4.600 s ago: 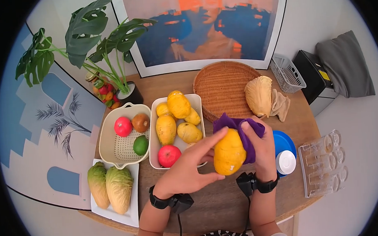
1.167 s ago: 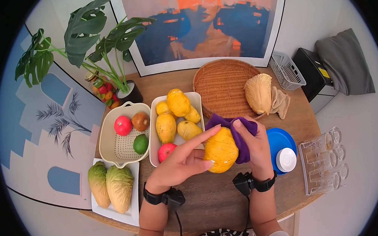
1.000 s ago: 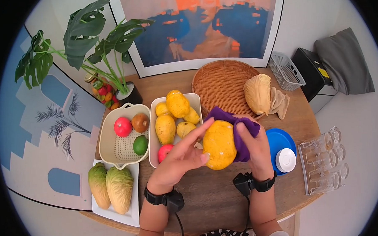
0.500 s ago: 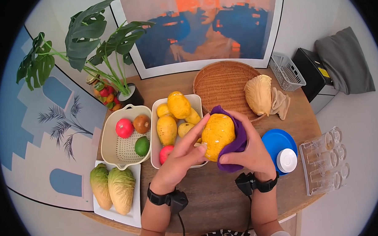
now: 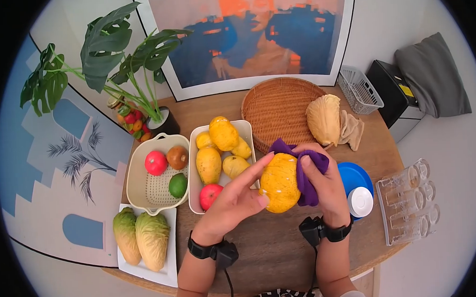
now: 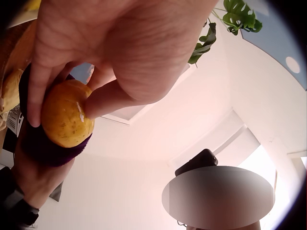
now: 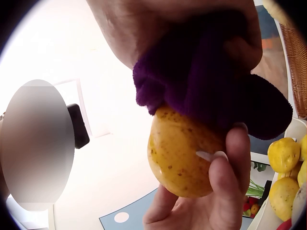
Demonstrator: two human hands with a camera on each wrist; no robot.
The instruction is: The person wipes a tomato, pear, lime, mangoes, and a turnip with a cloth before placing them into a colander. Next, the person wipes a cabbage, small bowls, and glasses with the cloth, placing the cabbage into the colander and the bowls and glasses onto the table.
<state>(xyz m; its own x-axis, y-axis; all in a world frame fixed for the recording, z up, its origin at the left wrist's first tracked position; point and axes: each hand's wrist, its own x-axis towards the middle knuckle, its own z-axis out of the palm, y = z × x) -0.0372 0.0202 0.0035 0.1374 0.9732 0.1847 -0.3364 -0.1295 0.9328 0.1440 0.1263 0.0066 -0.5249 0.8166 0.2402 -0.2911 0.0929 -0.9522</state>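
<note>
A speckled yellow mango (image 5: pixel 278 185) is up in front of me, between both hands above the table. My left hand (image 5: pixel 234 206) holds its left side, thumb below and fingers along the top. A purple cloth (image 5: pixel 307 190) wraps the right side of the fruit. My right hand (image 5: pixel 328 189) grips that cloth, with its thumb pressed on the folds. In the right wrist view the cloth (image 7: pixel 192 81) covers one end of the mango (image 7: pixel 180 153), and fingers of the left hand (image 7: pixel 211 206) steady the other end.
Left of my hands, a white tray (image 5: pixel 194 190) holds several yellow mangoes and a red fruit. Beside it stand a cream basket (image 5: pixel 132 187) and a plate with cabbages (image 5: pixel 152 242). A wicker tray (image 5: pixel 273 115), blue plate (image 5: pixel 356 172) with white lid (image 5: pixel 360 202) and glass rack (image 5: pixel 408 205) lie beyond.
The mango has been turned between the hands. My right hand has shifted the cloth round the fruit, from beneath and behind it half a second ago to its right side now.
</note>
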